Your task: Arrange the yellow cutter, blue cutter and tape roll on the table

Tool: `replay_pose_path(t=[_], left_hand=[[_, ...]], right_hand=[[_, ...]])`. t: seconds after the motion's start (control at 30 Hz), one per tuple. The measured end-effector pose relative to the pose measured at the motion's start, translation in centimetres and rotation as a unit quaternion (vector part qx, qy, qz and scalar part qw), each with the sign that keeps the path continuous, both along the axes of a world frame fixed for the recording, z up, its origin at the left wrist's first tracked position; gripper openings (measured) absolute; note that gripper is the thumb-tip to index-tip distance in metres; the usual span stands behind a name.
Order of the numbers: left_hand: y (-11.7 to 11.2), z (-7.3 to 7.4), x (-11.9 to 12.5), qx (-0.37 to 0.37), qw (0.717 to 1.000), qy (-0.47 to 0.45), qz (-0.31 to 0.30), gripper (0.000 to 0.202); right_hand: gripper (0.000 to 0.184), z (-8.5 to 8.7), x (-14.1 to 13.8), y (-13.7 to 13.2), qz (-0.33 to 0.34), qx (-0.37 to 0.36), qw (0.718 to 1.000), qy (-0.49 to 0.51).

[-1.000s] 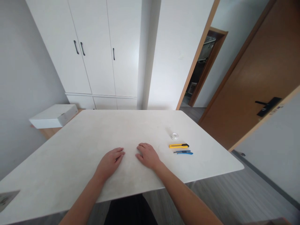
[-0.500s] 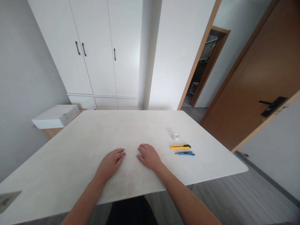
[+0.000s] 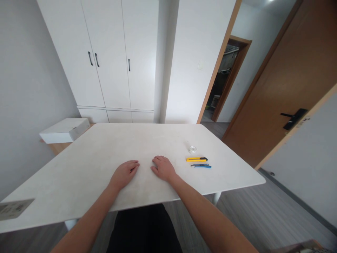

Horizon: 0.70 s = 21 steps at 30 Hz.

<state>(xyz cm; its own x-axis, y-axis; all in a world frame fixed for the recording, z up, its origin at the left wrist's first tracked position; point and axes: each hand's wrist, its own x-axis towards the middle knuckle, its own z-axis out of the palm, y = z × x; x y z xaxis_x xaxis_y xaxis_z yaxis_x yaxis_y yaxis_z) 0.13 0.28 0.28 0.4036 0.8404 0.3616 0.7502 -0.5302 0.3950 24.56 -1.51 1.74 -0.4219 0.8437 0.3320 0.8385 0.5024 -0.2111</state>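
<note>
My left hand (image 3: 123, 174) rests palm down on the white table (image 3: 110, 144), fingers stretched to the right and nothing in them. Across a small gap, my right hand (image 3: 163, 167) lies on the tabletop too, its thumb apart from the fingers and holding nothing. To the right of it is a yellow utility knife (image 3: 197, 159). Just in front of that knife, nearer to me, lies a blue cutter knife (image 3: 201, 166). A clear ring-shaped roll, like tape (image 3: 192, 149), sits behind the yellow knife. Neither hand touches these items.
A grey socket panel (image 3: 15, 209) is set in the table's near left corner. Beyond the left edge stands a white box (image 3: 65, 130). White cabinets (image 3: 105, 63) line the back, and a brown door (image 3: 284, 88) stands on the right.
The head view has shifted, so the table and its items appear slightly higher, with those on the right further left. Both hands stay resting in the same places on the table.
</note>
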Motion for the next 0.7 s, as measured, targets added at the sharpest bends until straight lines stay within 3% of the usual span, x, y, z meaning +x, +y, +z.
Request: replay_pose_path(t=[0.7], left_hand=[[-0.04,0.22,0.20,0.053,0.998,0.027,0.024,0.037]], right_hand=[[0.033,0.14,-0.25,0.02,-0.004,0.007,1.000,-0.022]])
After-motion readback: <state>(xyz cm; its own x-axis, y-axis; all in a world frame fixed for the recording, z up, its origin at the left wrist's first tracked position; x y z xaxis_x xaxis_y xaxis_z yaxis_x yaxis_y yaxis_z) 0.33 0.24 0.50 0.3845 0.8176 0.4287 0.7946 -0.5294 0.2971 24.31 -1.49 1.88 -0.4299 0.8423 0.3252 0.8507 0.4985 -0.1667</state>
